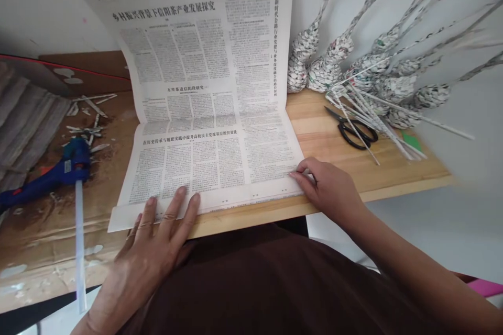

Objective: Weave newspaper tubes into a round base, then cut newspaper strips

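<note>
A large newspaper sheet lies on the wooden table, its far half bent up against the wall. Along the near edge a narrow strip of it is folded over. My left hand rests on the folded strip near its left end, fingers spread and flat. At the right end of the near edge, my right hand pinches the sheet's edge between thumb and forefinger.
A blue glue gun with a long glue stick lies left on brown cardboard, before stacked paper. On the right are black scissors, rolled paper sticks and several woven paper gourds. The table edge is close to me.
</note>
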A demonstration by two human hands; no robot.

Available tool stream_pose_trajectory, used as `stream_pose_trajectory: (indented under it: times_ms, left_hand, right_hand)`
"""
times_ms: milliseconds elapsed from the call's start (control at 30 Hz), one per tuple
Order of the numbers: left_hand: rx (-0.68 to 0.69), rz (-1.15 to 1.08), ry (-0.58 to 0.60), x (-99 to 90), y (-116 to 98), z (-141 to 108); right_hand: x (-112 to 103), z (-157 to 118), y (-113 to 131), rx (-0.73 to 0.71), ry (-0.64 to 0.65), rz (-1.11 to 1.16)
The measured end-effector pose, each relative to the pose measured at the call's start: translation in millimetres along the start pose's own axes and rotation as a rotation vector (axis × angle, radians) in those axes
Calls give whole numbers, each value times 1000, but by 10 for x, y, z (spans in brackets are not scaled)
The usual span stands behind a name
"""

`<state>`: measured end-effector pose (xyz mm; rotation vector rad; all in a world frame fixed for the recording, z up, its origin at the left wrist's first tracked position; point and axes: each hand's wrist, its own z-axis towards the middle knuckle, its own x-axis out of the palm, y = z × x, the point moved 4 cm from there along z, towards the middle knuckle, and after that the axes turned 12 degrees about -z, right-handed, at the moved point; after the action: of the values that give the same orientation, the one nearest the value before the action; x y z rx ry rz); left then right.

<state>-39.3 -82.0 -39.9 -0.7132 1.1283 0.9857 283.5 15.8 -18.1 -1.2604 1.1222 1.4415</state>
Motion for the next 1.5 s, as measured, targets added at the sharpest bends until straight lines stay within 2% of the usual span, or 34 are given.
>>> stream_pose_trajectory:
  times_ms: [233,467,567,833,1000,1200,1333,1500]
  left_hand:
    - [41,42,-87,33,-37,10]
    - [-3,140,35,-19,-84,46]
    - [-21,134,53,-24,-101,46]
    - [-28,-42,-8,4,-103,51]
    - [-25,3,3,13,-89,70]
    - [31,4,-13,-4,-104,85]
    - [102,-107,37,33,-96,113]
    - [208,-191,15,67,-68,159]
  right_hand:
    - [-27,7,55,14,58,-171]
    - [-42,-12,45,64,103,-289]
    - [-33,2,27,11,92,-283]
    - [4,52,-32,-61,30,-204]
    - [19,26,-68,-100,19,-166]
    - [21,4,-64,-68,6,-197]
    - [3,-3,-24,-66,18,-223]
    - [-38,-2,31,-72,39,-221]
